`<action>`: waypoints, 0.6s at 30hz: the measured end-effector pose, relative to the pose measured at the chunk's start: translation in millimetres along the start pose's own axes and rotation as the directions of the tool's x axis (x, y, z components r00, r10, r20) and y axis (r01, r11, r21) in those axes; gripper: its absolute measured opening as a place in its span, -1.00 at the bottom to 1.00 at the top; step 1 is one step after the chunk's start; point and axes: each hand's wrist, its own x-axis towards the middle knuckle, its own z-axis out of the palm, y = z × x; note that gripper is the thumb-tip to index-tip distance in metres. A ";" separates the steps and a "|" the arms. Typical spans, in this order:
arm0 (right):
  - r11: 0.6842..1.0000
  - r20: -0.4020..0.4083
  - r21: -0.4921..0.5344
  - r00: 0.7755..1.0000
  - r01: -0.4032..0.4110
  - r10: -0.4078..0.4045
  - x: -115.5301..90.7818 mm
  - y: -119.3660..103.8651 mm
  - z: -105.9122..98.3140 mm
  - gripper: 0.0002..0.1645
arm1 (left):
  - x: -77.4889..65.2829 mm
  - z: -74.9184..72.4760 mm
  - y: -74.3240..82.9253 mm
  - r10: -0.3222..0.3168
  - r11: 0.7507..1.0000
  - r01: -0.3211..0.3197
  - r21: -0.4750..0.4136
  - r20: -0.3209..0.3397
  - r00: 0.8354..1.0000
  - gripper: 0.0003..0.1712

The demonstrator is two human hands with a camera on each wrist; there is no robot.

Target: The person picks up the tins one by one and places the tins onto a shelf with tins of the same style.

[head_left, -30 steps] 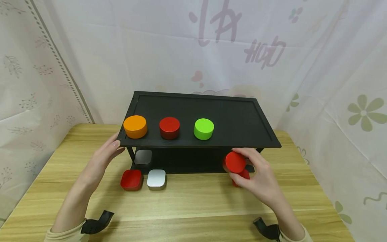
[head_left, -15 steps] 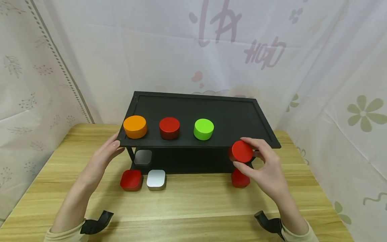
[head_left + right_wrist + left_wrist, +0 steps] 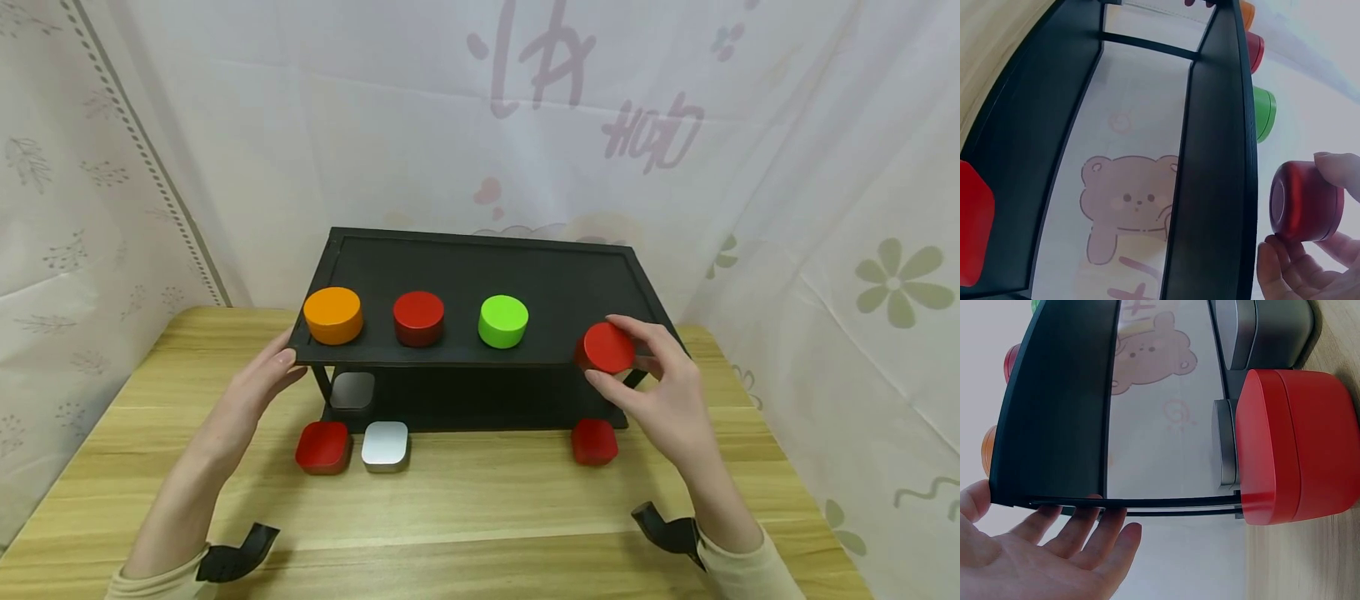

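Observation:
In the head view my right hand (image 3: 660,383) pinches a red round tin (image 3: 608,348) between thumb and fingers, over the right front of the black shelf (image 3: 480,258). In the right wrist view this tin (image 3: 1304,200) is apart from the top board, on its upper side. My left hand (image 3: 251,396) holds the shelf's left front corner, the thumb at the corner and the fingers along the side. On the top board stand an orange round tin (image 3: 333,315), a darker red round tin (image 3: 418,318) and a green round tin (image 3: 503,321), in a row.
Before the shelf on the wooden table (image 3: 465,517) sit a red square tin (image 3: 324,447) and a silver square tin (image 3: 386,446) at left, and another red square tin (image 3: 595,442) at right. A grey square tin (image 3: 353,390) stands on the lower board. A printed curtain (image 3: 420,125) hangs behind.
My right hand has lifted the red round tin from in front of the lower opening up to the top board's level, slightly rightward. The left hand stays at the corner.

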 end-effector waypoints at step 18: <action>0.997 0.028 -0.001 0.996 -0.081 0.081 23.8 47.0 8.6 -0.26 | -2.4 -0.9 0.6 -0.026 0.999 0.026 0.019 0.000 1.000 -0.47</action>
